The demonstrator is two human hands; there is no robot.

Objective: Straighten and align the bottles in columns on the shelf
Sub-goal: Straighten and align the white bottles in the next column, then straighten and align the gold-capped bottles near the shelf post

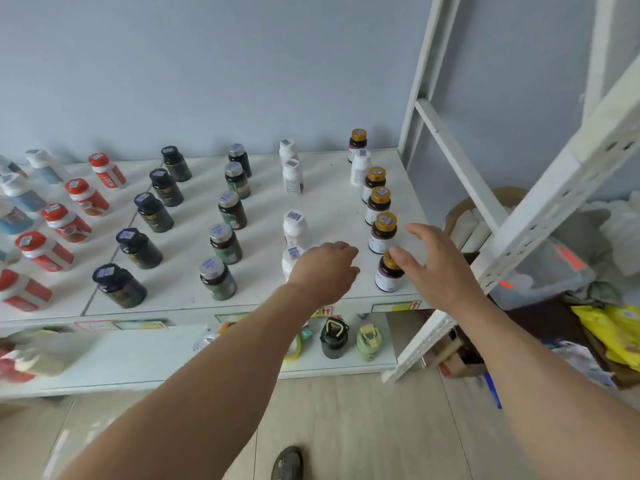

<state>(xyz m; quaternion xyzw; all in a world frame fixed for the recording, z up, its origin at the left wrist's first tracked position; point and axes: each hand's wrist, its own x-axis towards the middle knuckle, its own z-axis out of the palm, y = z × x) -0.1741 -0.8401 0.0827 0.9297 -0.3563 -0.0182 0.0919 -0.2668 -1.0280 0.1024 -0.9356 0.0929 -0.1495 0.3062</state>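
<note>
Right hand [438, 268] fingers [401, 259] touching front gold-capped bottle [388, 277]; left hand [323, 271] beside.

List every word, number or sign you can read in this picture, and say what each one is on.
No text can be read here.
Cap stickers, such as on the gold-capped bottle: blue print, too blurred.
Body labels, such as on the white bottle: too small.
Shelf edge tags: a red upward arrow shows, the lettering is illegible.
Red-capped bottles: label print blurred.
</note>
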